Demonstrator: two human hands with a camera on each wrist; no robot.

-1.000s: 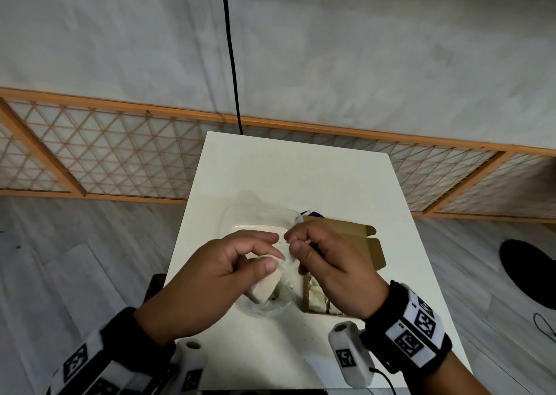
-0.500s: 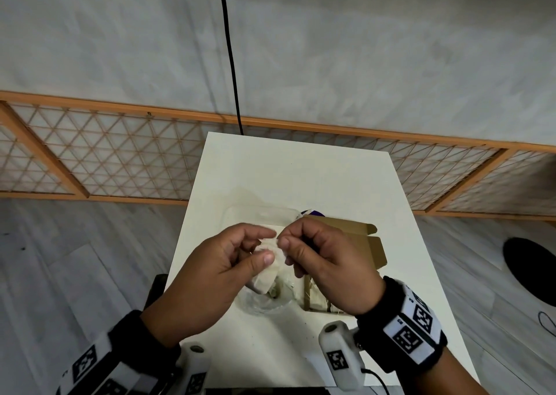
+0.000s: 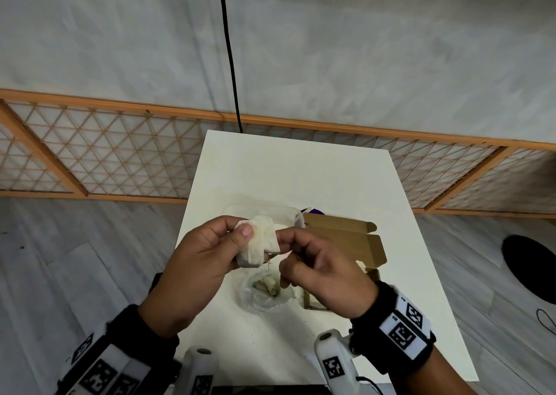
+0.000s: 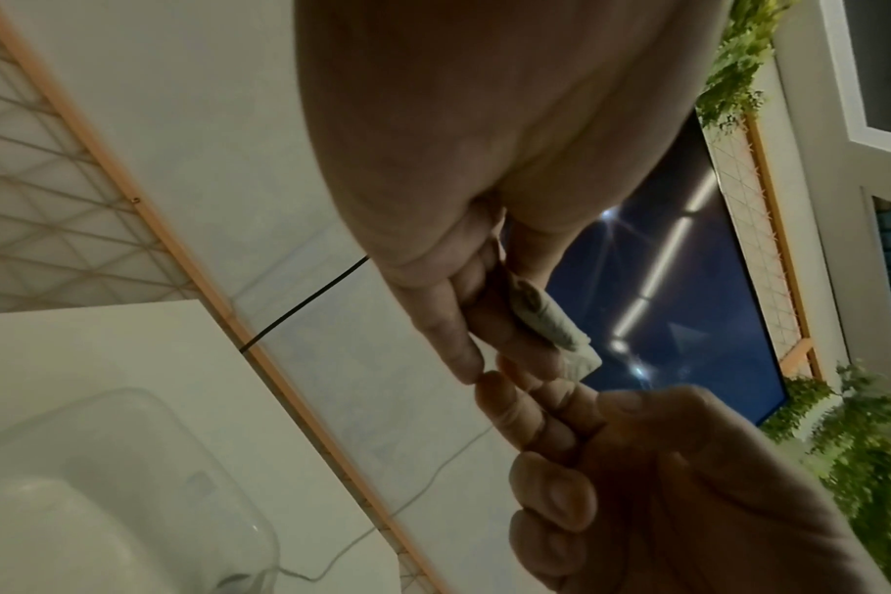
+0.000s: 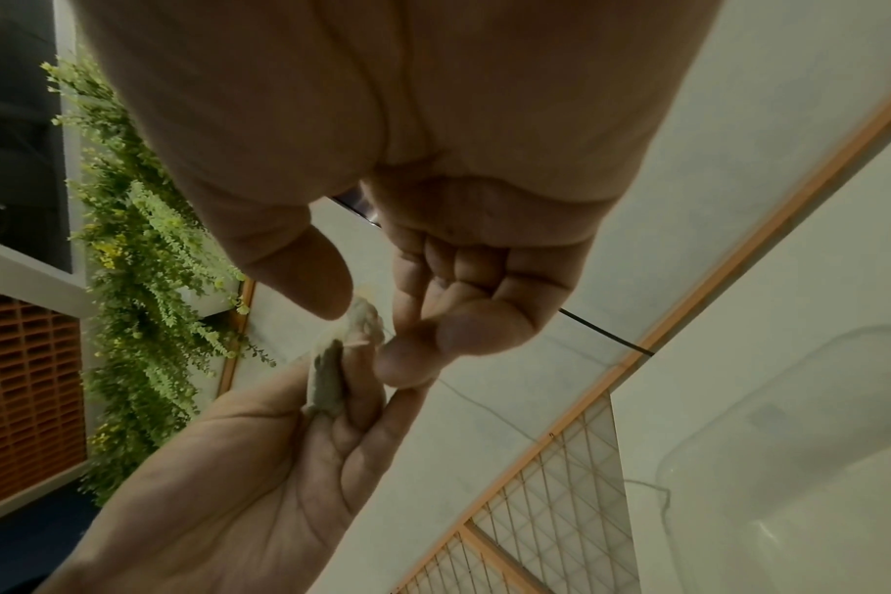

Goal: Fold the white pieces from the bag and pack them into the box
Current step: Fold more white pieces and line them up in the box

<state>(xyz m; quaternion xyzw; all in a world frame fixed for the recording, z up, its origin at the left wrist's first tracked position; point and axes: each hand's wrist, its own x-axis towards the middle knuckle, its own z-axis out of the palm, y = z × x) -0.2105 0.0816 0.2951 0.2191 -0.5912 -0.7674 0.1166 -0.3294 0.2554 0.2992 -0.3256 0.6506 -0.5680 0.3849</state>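
Left hand (image 3: 198, 262) and right hand (image 3: 319, 271) both pinch a white piece (image 3: 260, 242) above the cardboard box (image 3: 346, 238). The right hand hides the box's opening; the bag (image 3: 264, 295) below is hard to make out.

The piece (image 3: 258, 241) is off-white. The box (image 3: 352, 241) is plain brown card, the bag (image 3: 264, 295) clear, the tray (image 3: 270, 211) clear too. The desk (image 3: 294, 172) is white. Black wristbands (image 3: 400, 328) carry black-and-white square codes. An orange lattice (image 3: 105, 157) of triangles backs the desk; the floor (image 3: 75, 259) is grey planks.

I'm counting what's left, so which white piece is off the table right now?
The white piece held up between the left hand and right hand; the others lie in the bag and box.
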